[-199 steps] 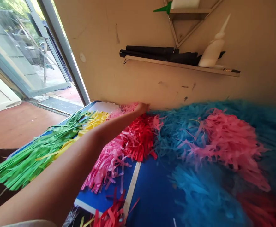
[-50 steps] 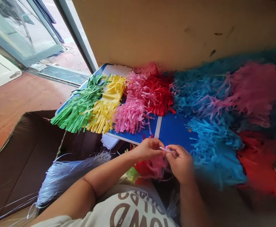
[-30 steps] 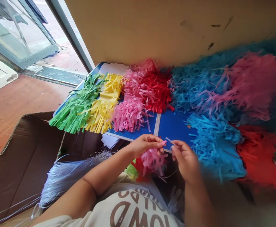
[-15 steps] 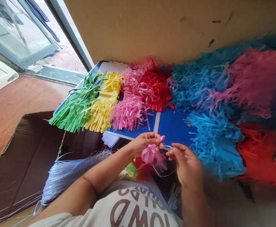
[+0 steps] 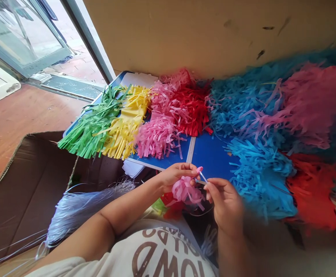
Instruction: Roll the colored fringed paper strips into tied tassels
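My left hand (image 5: 182, 175) is closed on the twisted top of a pink paper tassel (image 5: 187, 188), whose fringe hangs below the fingers. With thumb and fingertips pinched, my right hand (image 5: 224, 196) grips a pale ribbon (image 5: 203, 177) that runs taut to the tassel's top. A thin end of the ribbon loops below, between the hands. Red and yellow-green paper shows under the pink fringe, close to my shirt. Both hands are just in front of the table's near edge.
On the blue folding table (image 5: 211, 150) lie green (image 5: 90, 127), yellow (image 5: 124, 130), pink (image 5: 159, 134), red and blue fringed paper (image 5: 263, 177). An orange-red bunch (image 5: 312, 192) lies right. A cardboard box (image 5: 32, 181) and a bundle of pale ribbon strands (image 5: 78, 211) are at left.
My right hand has shifted slightly left and down. The ribbon, earlier nearly level between my hands, now slants straight and taut down from the tassel's top. My left hand keeps its hold.
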Available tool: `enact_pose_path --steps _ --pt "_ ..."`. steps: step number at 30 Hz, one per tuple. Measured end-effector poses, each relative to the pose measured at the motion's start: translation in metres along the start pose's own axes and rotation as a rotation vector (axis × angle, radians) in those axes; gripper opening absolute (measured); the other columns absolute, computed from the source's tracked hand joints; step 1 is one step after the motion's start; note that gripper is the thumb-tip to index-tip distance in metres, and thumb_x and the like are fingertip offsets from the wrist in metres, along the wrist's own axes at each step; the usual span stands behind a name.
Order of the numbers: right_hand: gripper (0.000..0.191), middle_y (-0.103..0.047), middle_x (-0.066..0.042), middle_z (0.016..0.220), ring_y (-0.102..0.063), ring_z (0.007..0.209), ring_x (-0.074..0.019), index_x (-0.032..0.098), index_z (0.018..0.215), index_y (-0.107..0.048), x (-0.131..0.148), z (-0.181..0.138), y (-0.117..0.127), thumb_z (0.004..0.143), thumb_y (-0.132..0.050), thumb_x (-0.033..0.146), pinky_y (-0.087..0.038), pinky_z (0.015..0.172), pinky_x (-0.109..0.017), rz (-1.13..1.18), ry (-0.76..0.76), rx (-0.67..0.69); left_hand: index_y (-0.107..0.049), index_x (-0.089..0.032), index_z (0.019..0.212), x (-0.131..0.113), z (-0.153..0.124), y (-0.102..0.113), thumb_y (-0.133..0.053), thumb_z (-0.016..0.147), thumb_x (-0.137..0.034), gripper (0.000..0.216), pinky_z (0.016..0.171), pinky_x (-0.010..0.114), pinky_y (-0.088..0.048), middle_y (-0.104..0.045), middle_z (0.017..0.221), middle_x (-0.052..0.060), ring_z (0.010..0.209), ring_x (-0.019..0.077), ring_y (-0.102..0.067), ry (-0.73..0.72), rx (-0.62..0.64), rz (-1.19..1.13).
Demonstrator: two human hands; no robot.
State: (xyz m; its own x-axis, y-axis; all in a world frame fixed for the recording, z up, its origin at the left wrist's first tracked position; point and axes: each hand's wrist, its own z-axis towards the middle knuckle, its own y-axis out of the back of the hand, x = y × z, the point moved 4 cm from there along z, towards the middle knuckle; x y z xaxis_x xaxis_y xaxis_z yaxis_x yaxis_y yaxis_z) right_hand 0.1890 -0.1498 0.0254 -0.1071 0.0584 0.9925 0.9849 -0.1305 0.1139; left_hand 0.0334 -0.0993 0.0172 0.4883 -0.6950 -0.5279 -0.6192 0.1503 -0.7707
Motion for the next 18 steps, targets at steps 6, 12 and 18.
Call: enact_pose_path --steps 6,12,18 --pt "0.034 -0.068 -0.001 0.078 -0.060 0.057 -0.0107 0.021 0.107 -0.061 0.005 0.007 -0.003 0.084 -0.070 0.044 -0.050 0.053 -0.021 -0.020 -0.075 0.020 -0.062 -0.012 0.081 -0.002 -0.004 0.000 -0.080 0.073 -0.035 0.030 0.065 0.023 -0.045 -0.065 0.076 0.002 0.063 0.0096 -0.059 -0.250 -0.053 0.356" --pt "0.035 -0.068 -0.003 0.077 -0.060 0.062 -0.0145 0.020 0.102 -0.066 0.007 0.006 -0.013 0.087 -0.064 0.051 -0.052 0.060 -0.027 -0.192 -0.020 0.145 -0.063 -0.016 0.089 -0.010 -0.027 -0.021 -0.067 0.081 -0.024 0.011 0.070 0.023 -0.044 -0.066 0.082 0.002 0.076 0.0137 -0.060 -0.572 -0.218 1.219" --pt "0.038 -0.070 -0.008 0.089 -0.054 0.054 -0.0123 0.023 0.080 -0.066 0.040 0.021 0.047 0.094 -0.051 0.055 -0.046 0.052 -0.029 -0.269 0.310 -0.025 -0.061 -0.018 0.101 -0.016 -0.038 -0.043 -0.058 0.090 -0.022 0.012 0.067 0.022 -0.044 -0.069 0.089 0.002 0.078 0.0135 -0.064 -0.632 -0.100 1.673"
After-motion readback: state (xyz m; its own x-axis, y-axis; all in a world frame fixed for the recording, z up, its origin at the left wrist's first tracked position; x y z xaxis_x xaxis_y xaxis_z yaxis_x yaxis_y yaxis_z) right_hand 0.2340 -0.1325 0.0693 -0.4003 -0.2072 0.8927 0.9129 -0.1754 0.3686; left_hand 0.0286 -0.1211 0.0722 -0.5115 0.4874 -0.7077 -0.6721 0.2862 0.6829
